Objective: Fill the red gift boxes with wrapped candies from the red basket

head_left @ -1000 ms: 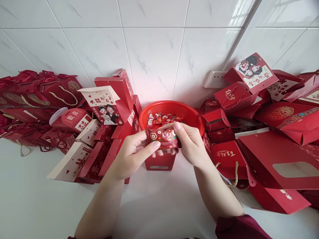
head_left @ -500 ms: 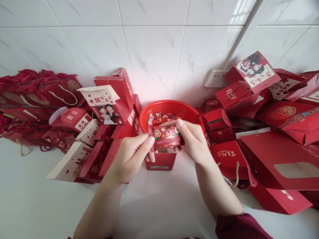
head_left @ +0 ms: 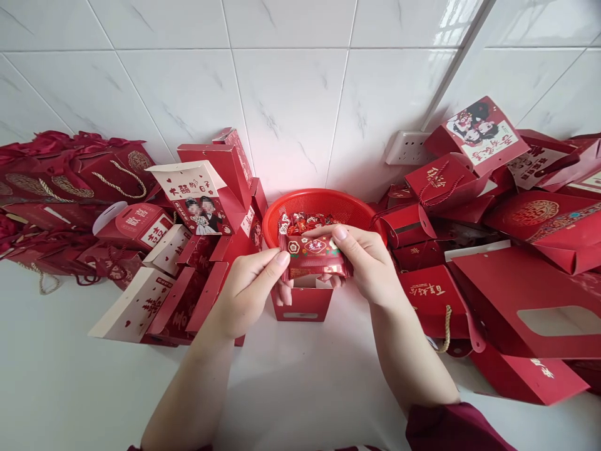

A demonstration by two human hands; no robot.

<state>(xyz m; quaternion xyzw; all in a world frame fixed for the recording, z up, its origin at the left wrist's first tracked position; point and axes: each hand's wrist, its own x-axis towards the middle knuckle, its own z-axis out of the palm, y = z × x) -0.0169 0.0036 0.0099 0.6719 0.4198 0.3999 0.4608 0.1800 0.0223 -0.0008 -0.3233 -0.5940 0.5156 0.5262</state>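
A shiny red wrapped packet (head_left: pixel 315 255) with flower prints is stretched between both hands. My left hand (head_left: pixel 253 285) pinches its left end between thumb and fingers. At the right end, my right hand (head_left: pixel 364 260) grips it the same way. Directly below the packet stands a small red box (head_left: pixel 305 307) with an open top and a window in its front. Behind the hands is a red plastic basket (head_left: pixel 323 199) holding small wrapped sweets (head_left: pixel 300 221); the hands and packet hide part of it.
Red and white gift boxes (head_left: pixel 197 200) stand at the left, beside red bags with rope handles (head_left: pixel 113 175). More red boxes (head_left: pixel 530 300) are heaped at the right. A white socket (head_left: pixel 406 148) is on the tiled wall behind.
The packet has tilted slightly, its printed face showing differently and its right end now more visible. Both hands keep hold, with small finger shifts. The boxes and basket have not moved.
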